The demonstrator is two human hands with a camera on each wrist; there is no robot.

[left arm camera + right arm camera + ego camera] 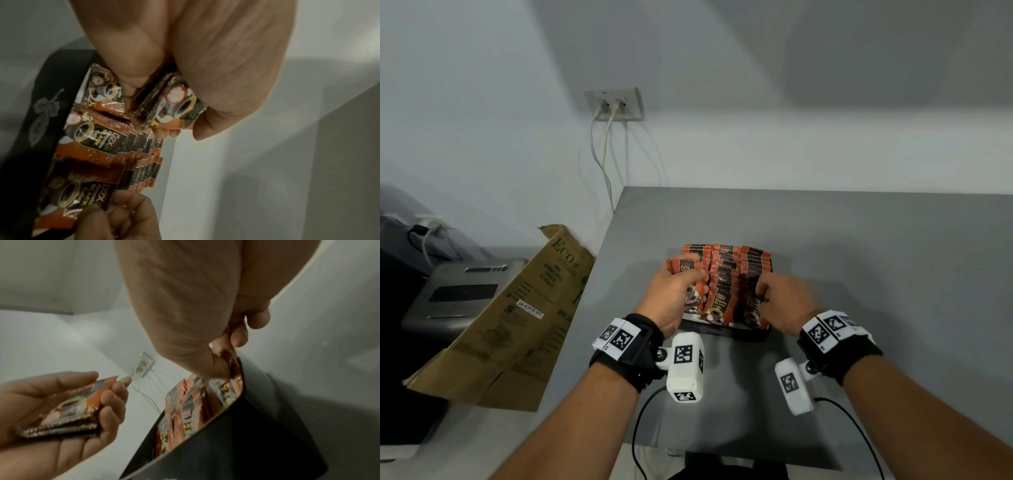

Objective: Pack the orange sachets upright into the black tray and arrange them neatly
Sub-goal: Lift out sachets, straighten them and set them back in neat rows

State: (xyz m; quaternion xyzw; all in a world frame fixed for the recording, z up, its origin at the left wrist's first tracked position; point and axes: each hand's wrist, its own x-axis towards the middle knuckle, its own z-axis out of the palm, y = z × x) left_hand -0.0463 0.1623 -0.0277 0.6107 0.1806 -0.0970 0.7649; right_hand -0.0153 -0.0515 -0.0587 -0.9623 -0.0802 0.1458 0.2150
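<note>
We judge the step in hand to be feeding the last sachets into the tray [751,335], which sits mid-table [859,240] and already holds three rows standing upright. To do it well, we should part the row first, slide each sachet in label-forward and straight down, then square the tops so none leans. Our left hand [671,294], at 9 o'clock of the tray, is palm-up with fingers and thumb curled round a small stack [68,408] of sachets held just above the left row. Our right hand [784,298], at 3 o'clock, reaches palm-down over the right row, thumb and fingertips [238,337] pinching the top edge of the front sachet [228,394] there. Both wrists angle inward toward the tray.
</note>
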